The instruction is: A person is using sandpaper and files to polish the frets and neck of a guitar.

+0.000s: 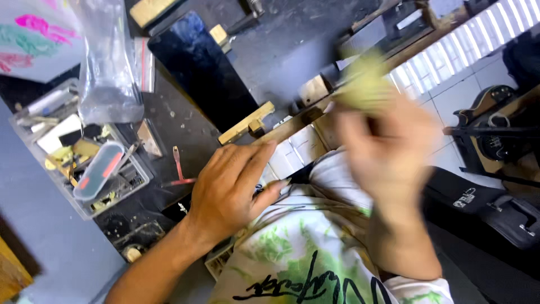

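Observation:
My left hand lies back-up on the front edge of the dark workbench, fingers stretched out together and thumb apart. A small dark thing shows under the thumb, and I cannot tell whether the hand grips it. My right hand is raised over my lap and heavily blurred. It is closed on a yellowish-green soft-looking lump, too smeared to identify. Just beyond my left hand's fingertips, a flat black glossy panel lies on the bench between small wooden blocks.
A clear plastic tray of small tools and parts sits at the left, with a crumpled clear bag above it. Thin red tweezers lie near my left wrist. Black cases rest on the white tiled floor at right.

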